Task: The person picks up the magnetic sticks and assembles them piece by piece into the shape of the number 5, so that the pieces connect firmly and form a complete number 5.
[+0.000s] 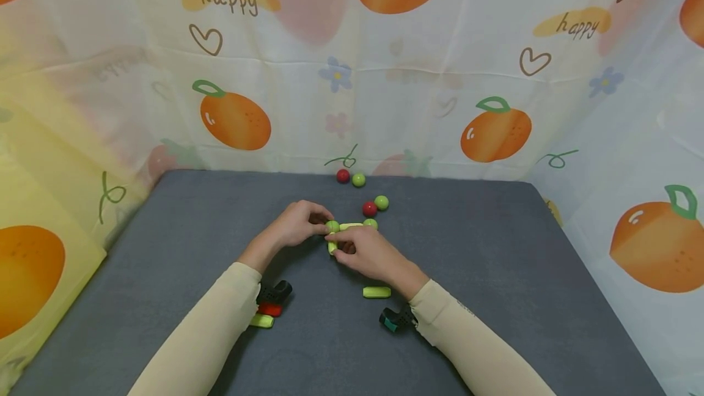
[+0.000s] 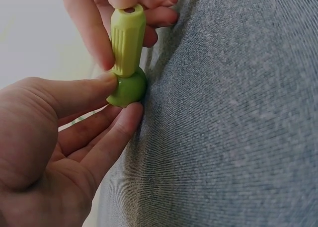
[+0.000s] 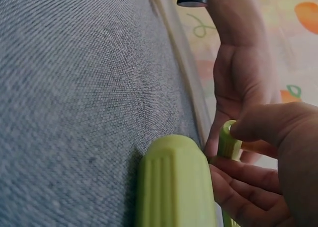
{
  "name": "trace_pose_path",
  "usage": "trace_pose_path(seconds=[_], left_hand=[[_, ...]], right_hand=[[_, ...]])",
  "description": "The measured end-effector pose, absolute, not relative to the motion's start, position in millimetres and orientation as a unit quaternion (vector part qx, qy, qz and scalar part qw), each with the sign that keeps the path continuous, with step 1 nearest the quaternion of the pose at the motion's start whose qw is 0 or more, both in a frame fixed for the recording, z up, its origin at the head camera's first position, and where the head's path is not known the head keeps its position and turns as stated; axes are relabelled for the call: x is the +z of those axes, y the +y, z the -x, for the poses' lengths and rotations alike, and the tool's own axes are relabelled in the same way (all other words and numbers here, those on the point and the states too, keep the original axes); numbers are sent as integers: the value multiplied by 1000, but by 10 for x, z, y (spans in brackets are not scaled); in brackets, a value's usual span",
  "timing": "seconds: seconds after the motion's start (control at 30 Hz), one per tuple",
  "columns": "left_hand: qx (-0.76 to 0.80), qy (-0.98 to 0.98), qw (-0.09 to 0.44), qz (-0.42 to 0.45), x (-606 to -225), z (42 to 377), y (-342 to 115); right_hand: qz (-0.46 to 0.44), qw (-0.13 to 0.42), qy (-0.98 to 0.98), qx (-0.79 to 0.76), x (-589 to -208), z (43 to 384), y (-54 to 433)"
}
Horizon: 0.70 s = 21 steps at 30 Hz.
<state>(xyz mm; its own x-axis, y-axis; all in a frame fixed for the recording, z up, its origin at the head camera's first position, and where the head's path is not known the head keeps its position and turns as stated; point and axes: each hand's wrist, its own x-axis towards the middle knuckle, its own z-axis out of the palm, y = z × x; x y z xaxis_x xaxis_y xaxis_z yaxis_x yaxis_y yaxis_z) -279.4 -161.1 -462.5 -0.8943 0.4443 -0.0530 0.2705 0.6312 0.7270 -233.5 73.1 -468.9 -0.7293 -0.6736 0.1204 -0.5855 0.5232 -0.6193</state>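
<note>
My left hand pinches a green ball between thumb and fingertips. Fitted against that ball is a light green ridged rod with a hole in its end; my right hand holds it between thumb and fingers. In the head view, a second light green rod runs from the held ball to another green ball, just beyond the right hand. Whether these parts are firmly joined cannot be told. The right wrist view shows the held rod partly covered by fingers.
A loose light green rod lies near the right wrist. Beside the left wrist are a red rod and a light green rod, partly hidden by the sleeve. Red balls and green balls sit toward the grey table's back edge.
</note>
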Motion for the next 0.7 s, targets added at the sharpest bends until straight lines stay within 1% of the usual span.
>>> trace_pose_path(seconds=[0.33, 0.7], left_hand=[[380, 897, 110, -200, -4633, 2800, -1601], [382, 897, 107, -198, -4637, 2791, -1590]], right_hand=[[356, 50, 875, -324, -4679, 2313, 738], [356, 48, 877, -318, -4681, 2307, 738]])
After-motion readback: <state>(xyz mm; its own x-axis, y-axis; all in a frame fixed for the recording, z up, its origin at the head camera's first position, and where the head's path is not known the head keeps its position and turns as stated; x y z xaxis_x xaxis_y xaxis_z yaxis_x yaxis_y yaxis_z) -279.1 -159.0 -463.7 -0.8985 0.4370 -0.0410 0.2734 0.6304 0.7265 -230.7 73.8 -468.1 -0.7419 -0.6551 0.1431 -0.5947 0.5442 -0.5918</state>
